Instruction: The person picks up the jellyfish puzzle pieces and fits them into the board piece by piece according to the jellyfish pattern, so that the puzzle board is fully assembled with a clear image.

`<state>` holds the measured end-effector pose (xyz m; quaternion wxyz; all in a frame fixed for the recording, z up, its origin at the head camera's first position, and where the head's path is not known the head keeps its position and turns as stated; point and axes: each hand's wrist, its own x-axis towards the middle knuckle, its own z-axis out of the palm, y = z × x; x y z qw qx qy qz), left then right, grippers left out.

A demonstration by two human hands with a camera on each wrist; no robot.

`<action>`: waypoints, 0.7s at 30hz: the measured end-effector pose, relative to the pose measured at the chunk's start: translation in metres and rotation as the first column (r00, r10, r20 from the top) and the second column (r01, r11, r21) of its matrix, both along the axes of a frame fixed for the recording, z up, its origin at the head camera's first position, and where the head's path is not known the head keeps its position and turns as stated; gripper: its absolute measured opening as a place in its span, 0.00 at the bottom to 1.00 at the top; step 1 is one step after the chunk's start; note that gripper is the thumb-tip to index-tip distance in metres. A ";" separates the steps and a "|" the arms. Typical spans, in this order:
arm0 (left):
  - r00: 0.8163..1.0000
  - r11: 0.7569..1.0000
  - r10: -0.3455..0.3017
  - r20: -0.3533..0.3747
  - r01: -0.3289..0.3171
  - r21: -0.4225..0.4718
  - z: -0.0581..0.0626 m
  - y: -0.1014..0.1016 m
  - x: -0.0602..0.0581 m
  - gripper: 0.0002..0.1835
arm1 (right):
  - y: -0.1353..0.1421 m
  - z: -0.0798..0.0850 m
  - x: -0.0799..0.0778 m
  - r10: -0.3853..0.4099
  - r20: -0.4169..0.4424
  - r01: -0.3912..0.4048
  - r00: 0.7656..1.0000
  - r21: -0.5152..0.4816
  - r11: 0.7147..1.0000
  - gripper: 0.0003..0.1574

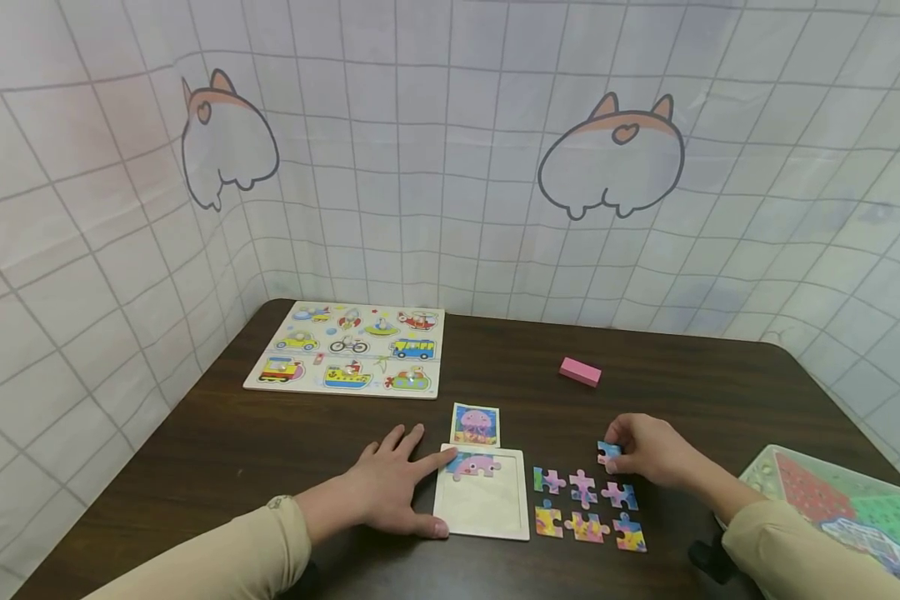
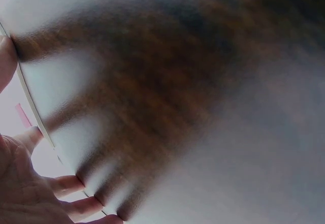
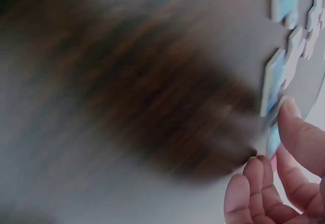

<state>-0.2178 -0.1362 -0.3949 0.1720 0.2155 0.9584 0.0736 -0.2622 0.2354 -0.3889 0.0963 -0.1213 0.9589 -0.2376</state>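
My left hand [image 1: 399,492] rests on the dark table with its fingers spread. Its index fingertip and thumb lie at the left rim of a white puzzle tray [image 1: 482,512]. Joined pink and blue jigsaw pieces [image 1: 478,467] fill part of the tray's top row. Between thumb and fingers, my right hand [image 1: 656,450] pinches a blue jigsaw piece [image 1: 607,452]; the right wrist view shows this piece [image 3: 273,138] partly hidden by the thumb. Several loose jigsaw pieces [image 1: 588,528] lie in two rows between the tray and that hand. Above the tray sits a jellyfish picture card [image 1: 476,426].
A vehicle puzzle board [image 1: 371,361] lies at the back left of the table. Farther back on the right is a pink block [image 1: 581,372]. Beside my right forearm stands a clear plastic box [image 1: 776,457] with red and green contents. A tiled-pattern curtain [image 1: 420,167] surrounds the table.
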 end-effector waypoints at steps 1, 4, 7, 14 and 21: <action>1.000 1.000 0.000 0.000 0.000 0.000 0.000 0.000 0.000 0.51 | -0.002 0.001 0.000 -0.009 -0.001 0.009 1.000 -0.007 1.000 0.17; 1.000 1.000 -0.002 0.001 0.002 0.003 0.000 0.000 0.000 0.50 | -0.006 0.001 0.000 -0.020 -0.021 0.019 1.000 -0.039 0.999 0.17; 1.000 1.000 -0.003 0.000 0.003 0.006 -0.001 -0.001 0.000 0.51 | -0.009 -0.001 0.000 -0.039 -0.031 0.036 0.999 -0.087 0.996 0.15; 1.000 1.000 -0.007 -0.006 0.007 0.008 -0.001 -0.001 0.000 0.51 | -0.020 0.001 0.001 -0.124 0.018 0.124 0.992 -0.254 0.959 0.10; 1.000 1.000 -0.003 -0.002 0.003 0.002 -0.001 0.000 0.000 0.51 | -0.047 0.009 0.004 -0.124 0.081 0.145 0.989 -0.362 0.921 0.11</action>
